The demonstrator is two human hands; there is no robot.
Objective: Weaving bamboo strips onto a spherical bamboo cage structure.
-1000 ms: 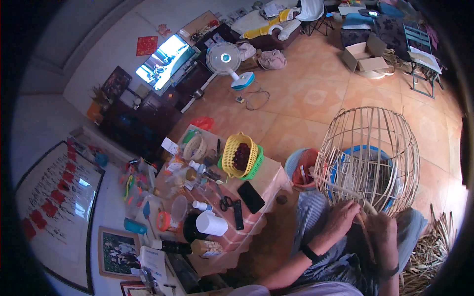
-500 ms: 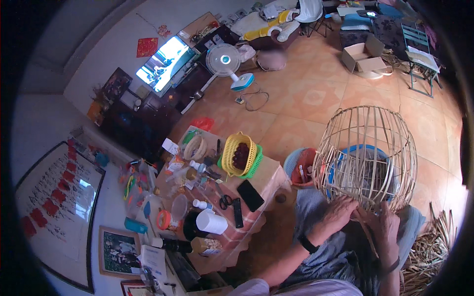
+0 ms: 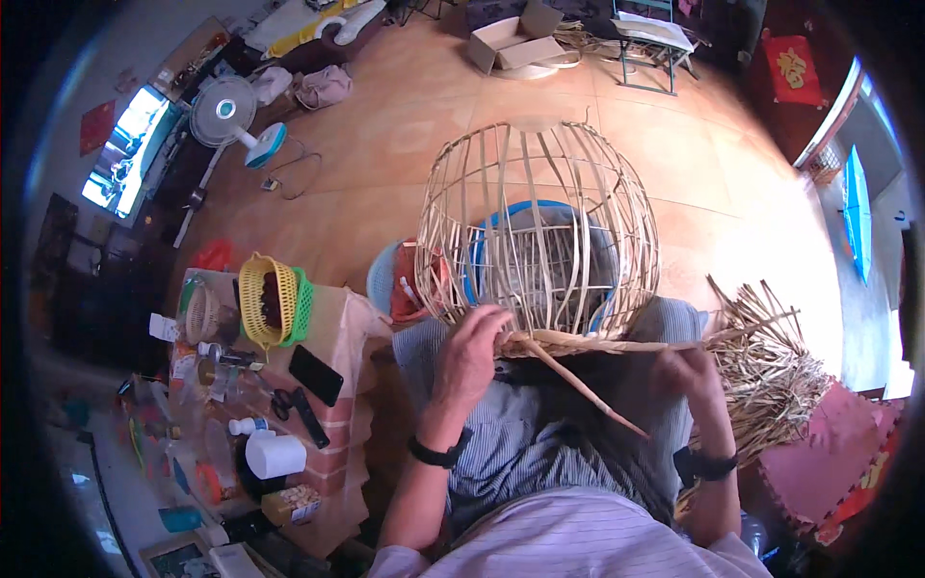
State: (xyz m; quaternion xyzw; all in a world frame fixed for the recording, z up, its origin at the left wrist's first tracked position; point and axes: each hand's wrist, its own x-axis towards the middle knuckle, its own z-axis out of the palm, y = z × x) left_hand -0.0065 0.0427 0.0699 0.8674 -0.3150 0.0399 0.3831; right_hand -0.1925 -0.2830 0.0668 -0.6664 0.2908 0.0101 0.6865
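Observation:
A barrel-shaped open frame of pale split strips (image 3: 538, 170) rests over my lap in front of me. My left hand (image 3: 472, 354) grips its near rim at a plaited band (image 3: 549, 339). One tapered strip (image 3: 588, 390) hangs down diagonally from that band, and another runs flat out to the right. My right hand (image 3: 686, 374), blurred, is just under that right-hand strip; whether its fingers close on it I cannot make out. Behind the frame's bars shows a blue-rimmed basin (image 3: 542, 206).
A cluttered table (image 3: 332, 438) at left holds yellow and green baskets (image 3: 257, 301), a phone and bottles. A red-blue bucket (image 3: 383, 279) stands beside the frame. A pile of loose strips (image 3: 761, 366) and pink mats (image 3: 819, 453) lie at right; a fan (image 3: 224, 109) stands farther back.
The view has swung right, revealing a doorway. My right hand has moved rightward, away from my left, and the strip between them has gone from hanging downward to stretching sideways.

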